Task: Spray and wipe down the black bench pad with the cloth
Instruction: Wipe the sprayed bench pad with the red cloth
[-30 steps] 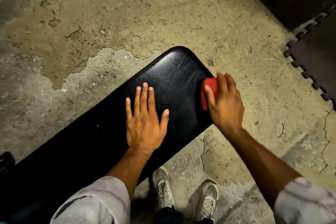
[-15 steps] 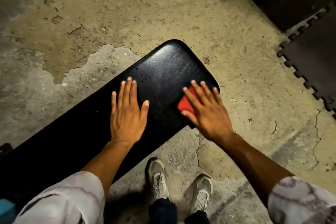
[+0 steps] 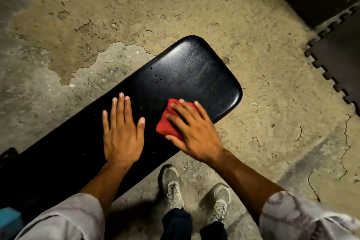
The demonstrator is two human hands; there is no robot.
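Observation:
The black bench pad (image 3: 187,68) runs diagonally from the lower left to a rounded end at the upper right, with a few droplets on its glossy surface. My left hand (image 3: 121,134) lies flat on the pad with fingers spread and holds nothing. My right hand (image 3: 192,130) presses a folded red cloth (image 3: 165,122) flat against the pad near its front edge, just right of my left hand. Most of the cloth is under my fingers. No spray bottle is in view.
Cracked, peeling concrete floor (image 3: 136,15) surrounds the bench. Dark interlocking foam mats (image 3: 339,60) lie at the upper right. My two shoes (image 3: 194,191) stand just in front of the bench. A teal object (image 3: 7,218) shows at the lower left edge.
My right hand has slid the red cloth from the pad's right edge leftward toward the middle of the pad's front side. My left hand has stayed flat on the pad.

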